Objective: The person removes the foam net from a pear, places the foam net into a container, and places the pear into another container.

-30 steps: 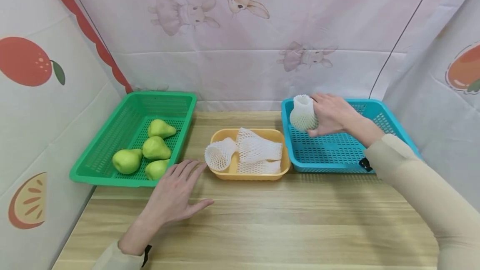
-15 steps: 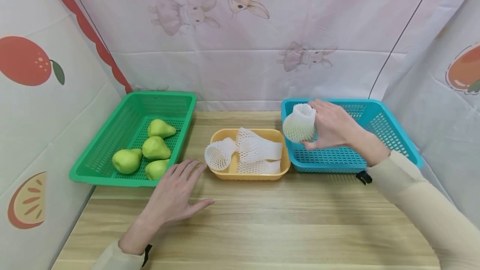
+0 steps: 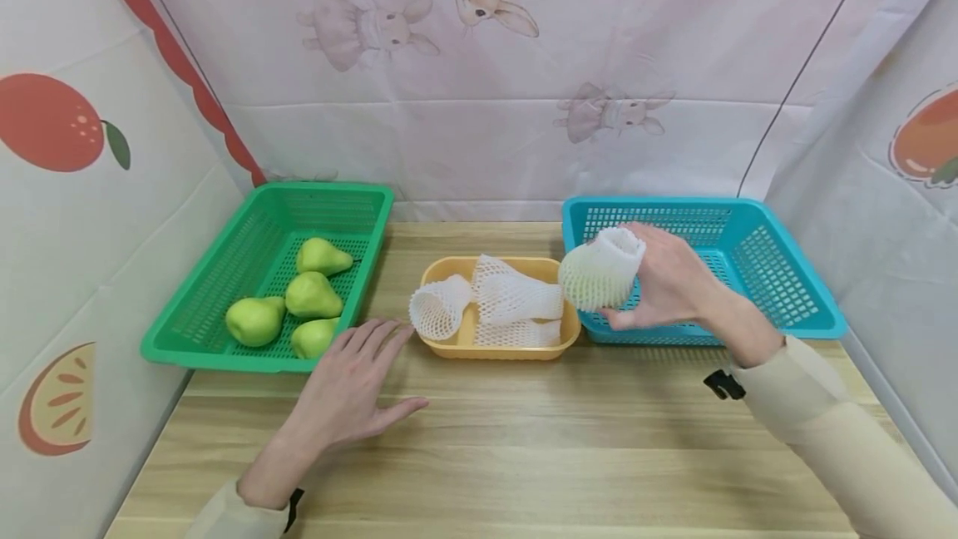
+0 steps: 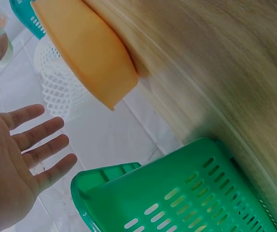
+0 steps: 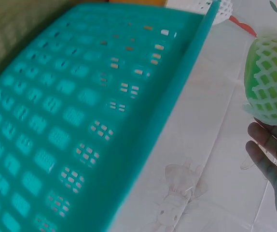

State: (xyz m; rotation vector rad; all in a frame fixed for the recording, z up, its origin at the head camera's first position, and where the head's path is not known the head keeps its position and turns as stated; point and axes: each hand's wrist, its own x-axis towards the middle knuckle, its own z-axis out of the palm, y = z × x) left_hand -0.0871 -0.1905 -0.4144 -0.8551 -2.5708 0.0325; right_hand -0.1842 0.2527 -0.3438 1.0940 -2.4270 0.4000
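Observation:
A pear in a white foam net sleeve (image 3: 595, 275) is held in my right hand (image 3: 669, 277), over the near left part of the blue basket (image 3: 804, 273). In the right wrist view, green skin shows through the mesh of the sleeved pear (image 5: 271, 79), with fingers beneath it. My left hand (image 3: 346, 381) has its fingers straight and spread between the green basket and the yellow tray, holding nothing. The left wrist view shows this left hand (image 4: 13, 164) near the green basket (image 4: 143, 193). Several loose foam net sleeves (image 3: 516, 294) lie in the yellow tray (image 3: 467, 351).
On the left stands the green basket (image 3: 202, 302) with several bare pears (image 3: 313, 296) in it. A wood-grain table (image 3: 524, 447) carries everything. Behind it hangs a rabbit-print cloth (image 3: 479, 140), and printed fabric (image 3: 60, 256) closes off the sides.
My right hand has brought the sleeved pear nearer and slightly left, from farther inside the blue basket toward its near left corner. The left hand has stayed in place.

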